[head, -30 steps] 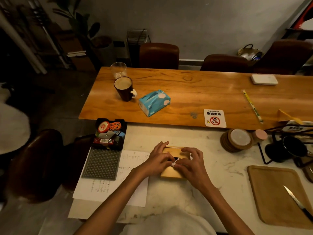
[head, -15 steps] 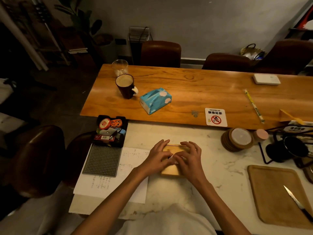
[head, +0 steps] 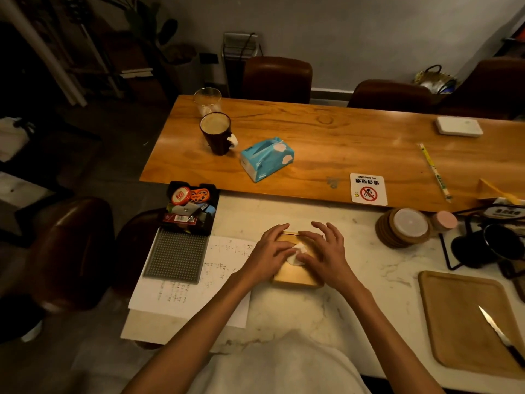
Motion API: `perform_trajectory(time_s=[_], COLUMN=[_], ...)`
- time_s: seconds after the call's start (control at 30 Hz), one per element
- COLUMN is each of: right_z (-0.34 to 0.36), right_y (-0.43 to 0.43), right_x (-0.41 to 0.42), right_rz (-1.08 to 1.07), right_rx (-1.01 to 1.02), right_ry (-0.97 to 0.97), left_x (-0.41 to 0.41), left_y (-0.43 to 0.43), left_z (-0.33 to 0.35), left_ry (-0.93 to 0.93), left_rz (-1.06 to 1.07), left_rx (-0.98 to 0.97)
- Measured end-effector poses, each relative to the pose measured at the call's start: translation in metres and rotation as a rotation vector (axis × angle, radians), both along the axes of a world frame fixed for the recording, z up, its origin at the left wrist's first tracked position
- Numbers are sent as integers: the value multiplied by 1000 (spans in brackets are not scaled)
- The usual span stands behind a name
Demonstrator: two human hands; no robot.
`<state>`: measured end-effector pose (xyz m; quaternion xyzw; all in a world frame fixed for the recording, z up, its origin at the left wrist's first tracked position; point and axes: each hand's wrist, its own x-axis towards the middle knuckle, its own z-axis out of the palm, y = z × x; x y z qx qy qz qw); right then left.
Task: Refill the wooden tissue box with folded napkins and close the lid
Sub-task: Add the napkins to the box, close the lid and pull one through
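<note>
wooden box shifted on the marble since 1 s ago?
No. The wooden tissue box keeps its place beside the paper sheet; only the camera view moved.

Single head-worn wide-angle view, forward and down, close over the marble counter [head: 284, 211].

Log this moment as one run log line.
left hand on wooden box | right hand on box | napkin poking through lid | box on marble table

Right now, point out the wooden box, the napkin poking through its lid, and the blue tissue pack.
wooden box [head: 295, 275]: head view, bare near part of the lid.
napkin [head: 299, 249]: head view, white tuft between the hands.
blue tissue pack [head: 265, 160]: head view, top face.
</note>
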<state>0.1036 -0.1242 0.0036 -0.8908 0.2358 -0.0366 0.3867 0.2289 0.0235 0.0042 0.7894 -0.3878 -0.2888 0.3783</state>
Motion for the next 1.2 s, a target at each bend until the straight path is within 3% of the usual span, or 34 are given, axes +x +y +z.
perform_trajectory(time_s=[1.0,1.2], right_z=[-1,1], right_y=[-12,-17], right_x=[5,4], right_rz=[38,131], right_rx=[31,20], right_ry=[15,82], left_x=[10,17], left_y=[4,7], left_z=[-8,-3], left_ry=[28,74], left_rz=[98,-8], left_rx=[4,16])
